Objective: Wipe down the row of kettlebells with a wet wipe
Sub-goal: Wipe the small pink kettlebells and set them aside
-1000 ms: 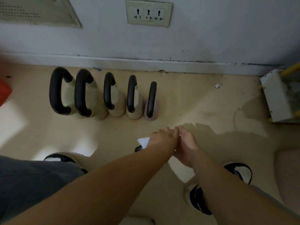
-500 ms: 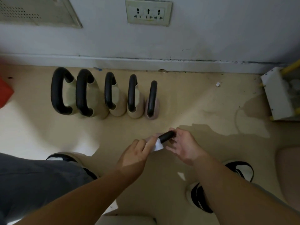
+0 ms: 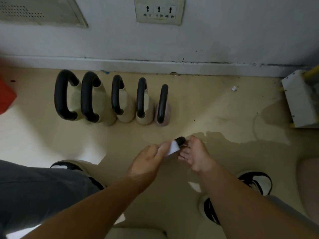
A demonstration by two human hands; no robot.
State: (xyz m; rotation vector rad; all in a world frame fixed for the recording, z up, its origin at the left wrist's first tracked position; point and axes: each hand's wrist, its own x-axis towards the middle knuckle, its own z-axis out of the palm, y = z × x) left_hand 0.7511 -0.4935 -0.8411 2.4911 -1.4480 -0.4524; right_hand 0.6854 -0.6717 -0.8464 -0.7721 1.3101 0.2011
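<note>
The left hand [image 3: 146, 163] pinched a white wet wipe [image 3: 173, 148] round a short black cylinder [image 3: 180, 140], near centre. The right hand [image 3: 196, 156], fingers loosely spread, reached its end; whether it gripped was unclear. Five kettlebells [image 3: 126, 104] stood in a row far left, along the wall [image 3: 224, 40].

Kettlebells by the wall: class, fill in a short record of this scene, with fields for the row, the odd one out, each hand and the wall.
row: five kettlebells upright on the floor along the wall, largest at the left
odd one: pinkish kettlebell at the right end
left hand: pinches a white wipe
right hand: fingers spread beside a dark object, grip unclear
wall fitting: socket plate above the row
</note>
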